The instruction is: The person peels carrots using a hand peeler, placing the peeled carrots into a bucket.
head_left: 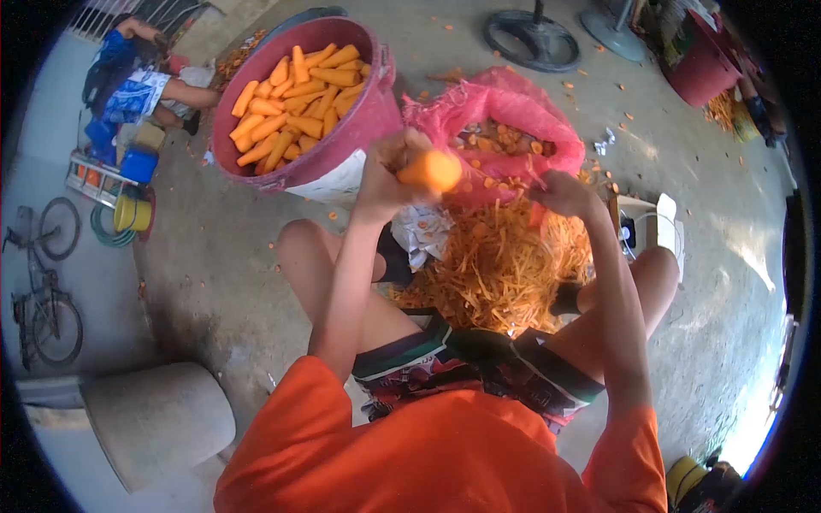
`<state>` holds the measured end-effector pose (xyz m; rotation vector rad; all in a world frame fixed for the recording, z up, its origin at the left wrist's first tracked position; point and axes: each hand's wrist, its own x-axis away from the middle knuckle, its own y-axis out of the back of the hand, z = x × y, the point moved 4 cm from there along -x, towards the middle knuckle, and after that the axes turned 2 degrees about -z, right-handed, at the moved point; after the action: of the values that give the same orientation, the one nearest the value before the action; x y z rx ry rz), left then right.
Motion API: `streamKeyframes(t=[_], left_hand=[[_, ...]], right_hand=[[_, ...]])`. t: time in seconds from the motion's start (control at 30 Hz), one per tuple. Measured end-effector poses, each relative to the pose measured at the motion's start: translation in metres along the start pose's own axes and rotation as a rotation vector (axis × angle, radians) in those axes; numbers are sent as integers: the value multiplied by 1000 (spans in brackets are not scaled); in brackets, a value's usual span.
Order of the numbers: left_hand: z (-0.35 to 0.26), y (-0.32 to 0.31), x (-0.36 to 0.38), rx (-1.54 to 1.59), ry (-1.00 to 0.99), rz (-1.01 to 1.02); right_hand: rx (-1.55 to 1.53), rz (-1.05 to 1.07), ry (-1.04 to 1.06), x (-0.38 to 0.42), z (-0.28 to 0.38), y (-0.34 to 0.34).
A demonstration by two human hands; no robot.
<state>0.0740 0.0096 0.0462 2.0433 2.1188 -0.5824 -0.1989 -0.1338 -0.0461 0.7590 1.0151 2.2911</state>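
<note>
Concrete floor (222, 256) holds pink bucket (359, 128), pink sack (513, 128), peel heap (505, 265).

We see bright daylight, glaring white on the concrete floor (744, 256) at the right. Fisheye distortion bends the edges into a black vignette. The raised carrot (430, 171) is motion-blurred; colours look oversaturated.

No words, labels, brands or numbers can be read anywhere; the print on the crumpled paper (423, 232) by the carrot peelings (500, 269) is too blurred.
</note>
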Motion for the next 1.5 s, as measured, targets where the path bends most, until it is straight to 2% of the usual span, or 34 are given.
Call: streamKeyframes(t=[0.03,0.07,0.1,0.17,0.2,0.23,0.27,0.3,0.33,0.37,0.4,0.43,0.47,0.53,0.67,0.73,0.87,0.97,1.1,1.17,1.23,1.27,1.3,1.37,1.43,1.47,1.5], left_hand=[[-7,7,-7,29,-26,-28],[-14,20,-13,206,13,-67],[-24,27,-21,364,-73,-231],[-42,54,-32,248,-232,-174],[-46,58,-32,238,-234,-172],[-49,56,-32,29,-270,-176],[-46,49,-31,-165,-296,-174],[-38,38,-29,-140,-283,-167],[-25,25,-27,-50,-167,-182],[-11,12,-25,36,-53,-195],[4,1,-23,-4,32,-284],[9,-10,-21,70,145,-250],[10,-24,-22,8,79,-233],[15,-41,-24,-82,-4,-222],[22,-50,-23,-148,74,-230],[21,-51,-24,-199,1,-234],[21,-50,-23,-213,8,-237],[21,-47,-22,-279,-66,-257],[16,-41,-17,-220,-49,-192],[14,-33,-20,-228,-86,-154],[9,-21,-20,-205,-169,-32],[9,-12,-18,-113,-145,-61],[17,12,-19,-155,-60,-295],[-4,27,-41,758,-66,-534],[-14,18,-40,770,-47,-564],[-13,12,-38,787,-36,-585],[3,4,-31,715,67,-501]], right_hand=[[64,-25,7,3,3,-2],[58,-24,21,4,4,-5],[62,-28,39,3,3,-9],[61,-31,68,1,11,-14],[20,-48,135,0,21,-11],[-22,-64,189,5,33,-5],[-49,-287,358,12,49,5],[-111,-348,345,16,63,12],[-170,-410,333,18,76,20],[-163,-409,309,20,87,26],[-210,-394,334,22,99,31],[-263,-382,360,23,107,33],[-269,-387,341,24,112,34],[-269,-566,516,31,123,40],[-151,-525,565,30,116,39],[-148,-530,560,29,113,38],[-148,-542,587,33,111,41],[-127,-598,622,34,112,39],[-65,-473,466,-1,67,23],[-34,-417,151,-26,18,10],[-36,-359,120,-12,20,18],[-22,-284,79,-4,25,16],[-10,-277,94,-1,29,18],[46,-119,121,6,32,7],[-28,-183,194,8,36,-1],[-303,-330,146,4,34,2],[-577,-476,95,2,33,7]])
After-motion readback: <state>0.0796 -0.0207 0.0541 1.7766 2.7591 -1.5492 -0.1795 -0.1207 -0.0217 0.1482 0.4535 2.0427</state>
